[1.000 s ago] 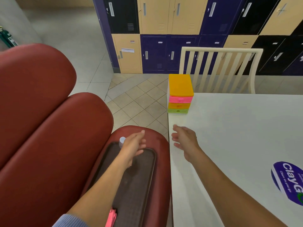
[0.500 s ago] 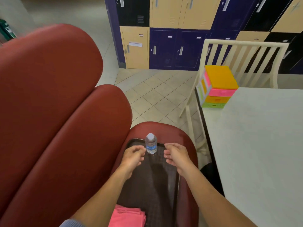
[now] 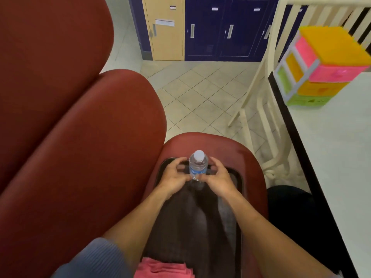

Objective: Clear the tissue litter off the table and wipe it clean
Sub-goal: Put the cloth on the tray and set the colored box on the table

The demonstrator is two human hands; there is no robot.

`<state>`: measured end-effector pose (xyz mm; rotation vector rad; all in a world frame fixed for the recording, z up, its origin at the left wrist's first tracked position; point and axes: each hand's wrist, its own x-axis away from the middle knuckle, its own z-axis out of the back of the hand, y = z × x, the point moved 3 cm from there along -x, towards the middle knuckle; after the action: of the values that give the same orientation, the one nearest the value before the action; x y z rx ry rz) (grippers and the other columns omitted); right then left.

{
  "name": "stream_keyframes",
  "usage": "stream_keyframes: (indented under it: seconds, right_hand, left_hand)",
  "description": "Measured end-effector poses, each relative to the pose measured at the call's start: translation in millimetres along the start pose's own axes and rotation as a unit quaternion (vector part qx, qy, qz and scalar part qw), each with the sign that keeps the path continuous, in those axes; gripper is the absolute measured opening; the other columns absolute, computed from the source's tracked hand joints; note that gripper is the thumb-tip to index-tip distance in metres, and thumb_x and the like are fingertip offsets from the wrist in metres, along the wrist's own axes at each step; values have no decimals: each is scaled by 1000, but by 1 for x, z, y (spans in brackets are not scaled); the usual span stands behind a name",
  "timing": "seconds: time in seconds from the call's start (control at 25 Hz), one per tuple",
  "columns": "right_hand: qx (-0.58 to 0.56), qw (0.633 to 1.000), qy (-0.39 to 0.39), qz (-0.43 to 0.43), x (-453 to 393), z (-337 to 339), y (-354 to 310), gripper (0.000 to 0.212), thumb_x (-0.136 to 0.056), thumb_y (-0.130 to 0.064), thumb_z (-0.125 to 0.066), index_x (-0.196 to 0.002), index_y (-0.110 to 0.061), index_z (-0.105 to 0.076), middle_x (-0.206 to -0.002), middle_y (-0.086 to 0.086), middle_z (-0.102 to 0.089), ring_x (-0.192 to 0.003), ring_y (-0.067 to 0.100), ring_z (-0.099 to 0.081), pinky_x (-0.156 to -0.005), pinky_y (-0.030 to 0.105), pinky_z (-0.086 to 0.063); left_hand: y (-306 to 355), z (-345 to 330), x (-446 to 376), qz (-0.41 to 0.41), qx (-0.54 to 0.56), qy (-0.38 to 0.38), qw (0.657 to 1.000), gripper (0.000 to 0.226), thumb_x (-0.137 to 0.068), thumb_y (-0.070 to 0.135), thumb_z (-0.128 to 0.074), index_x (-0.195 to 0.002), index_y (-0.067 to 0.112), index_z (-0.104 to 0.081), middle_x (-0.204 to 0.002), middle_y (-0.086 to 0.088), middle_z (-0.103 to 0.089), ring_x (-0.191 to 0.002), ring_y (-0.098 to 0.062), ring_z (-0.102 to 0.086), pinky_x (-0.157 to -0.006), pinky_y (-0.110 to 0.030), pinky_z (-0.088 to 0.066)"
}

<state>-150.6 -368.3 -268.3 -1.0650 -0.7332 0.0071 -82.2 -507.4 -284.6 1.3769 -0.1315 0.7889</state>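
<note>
A small clear water bottle (image 3: 197,166) with a white cap and blue label stands upright at the far end of a dark tray (image 3: 237,178), which lies on a red seat cushion (image 3: 249,157). My left hand (image 3: 172,179) and my right hand (image 3: 218,178) cup the bottle from either side, fingers curled round it and thumbs at its base. A folded pink cloth (image 3: 162,267) lies on the near end of the tray, partly cut off by the frame. The white table (image 3: 331,149) fills the right edge.
A stack of orange, pink and green drawers (image 3: 321,67) sits on the table's far corner. A cream slatted chair (image 3: 261,117) stands beyond the table. Red sofa backs (image 3: 70,127) rise at left. Lockers (image 3: 210,31) line the far wall across tiled floor.
My view swung left from the table to the tray. Both hands moved in from beside the bottle and closed around it; my right hand left the table edge.
</note>
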Motion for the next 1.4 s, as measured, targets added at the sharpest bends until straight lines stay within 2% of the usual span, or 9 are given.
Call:
stream_keyframes:
  seconds: [0.12, 0.28, 0.48, 0.56, 0.68, 0.8, 1.0, 1.12, 1.4]
  right_hand:
    - [-37, 997, -35, 58, -13, -9, 4, 74, -70, -12, -83, -134, -25, -47, -122, -12, -55, -108, 7, -55, -80, 9, -43]
    - [-59, 995, -35, 69, -13, -9, 8, 65, -72, -21, -83, -130, -26, -52, -120, -10, -62, -108, 7, -59, -88, 20, -48]
    - [-109, 990, -40, 75, 16, 14, -19, 51, -75, -23, -80, -121, -32, -58, -101, -15, -68, -87, -1, -66, -69, 14, -50]
    - [-115, 989, -38, 89, 32, 28, -35, 50, -72, -26, -81, -118, -32, -61, -101, -11, -71, -88, 2, -68, -71, 16, -52]
    - [-126, 984, -43, 114, 68, 62, -62, 51, -71, -28, -81, -118, -31, -61, -105, -9, -71, -96, 4, -68, -85, 26, -55]
    - [-132, 980, -55, 138, 105, 107, -85, 48, -71, -31, -81, -115, -29, -63, -105, -6, -72, -96, 7, -69, -88, 31, -55]
    - [-112, 979, -12, 168, 143, 194, -103, 42, -75, -35, -77, -114, -35, -61, -102, -13, -68, -91, 0, -66, -80, 22, -55]
    - [-113, 979, 15, 166, 149, 247, -101, 45, -76, -37, -77, -118, -38, -59, -109, -9, -66, -99, 8, -64, -83, 28, -56]
    - [-134, 975, 62, 164, 134, 334, -74, 54, -76, -28, -78, -125, -32, -57, -116, -9, -64, -109, 11, -61, -79, 21, -53]
  left_hand:
    - [-11, -7, -18, -46, 2, -44, 998, 72, -73, -12, -69, -136, 17, -51, -126, -4, -63, -108, -12, -62, -79, -14, -51]
    - [-11, -14, -21, -80, 5, -71, 994, 70, -76, -11, -69, -137, 16, -50, -127, 1, -63, -118, -12, -59, -97, -22, -47]
    - [19, -15, 7, -101, -5, -56, 993, 65, -72, 21, -79, -132, 25, -55, -125, 4, -65, -120, -13, -58, -105, -41, -46]
    - [41, -14, 27, -122, 4, -49, 991, 68, -67, 35, -80, -130, 24, -56, -123, 5, -66, -118, -14, -59, -105, -45, -45]
    - [86, -24, 67, -167, 14, -44, 985, 59, -73, 31, -80, -127, 24, -58, -121, 5, -67, -116, -15, -61, -104, -46, -46]
    - [131, -47, 106, -203, 20, -41, 978, 54, -78, 24, -79, -128, 22, -58, -119, 3, -68, -114, -15, -62, -103, -46, -47]
    - [195, -104, 142, -224, 18, -56, 973, 63, -71, 43, -79, -128, 29, -57, -123, 5, -66, -118, -14, -60, -103, -47, -46]
    - [226, -148, 149, -241, 0, -67, 968, 52, -75, 38, -76, -124, 32, -60, -119, 8, -67, -114, -12, -61, -100, -45, -49]
    - [261, -241, 134, -269, -16, -103, 958, 45, -84, 12, -73, -126, 20, -60, -120, 8, -66, -111, -11, -61, -99, -29, -48]
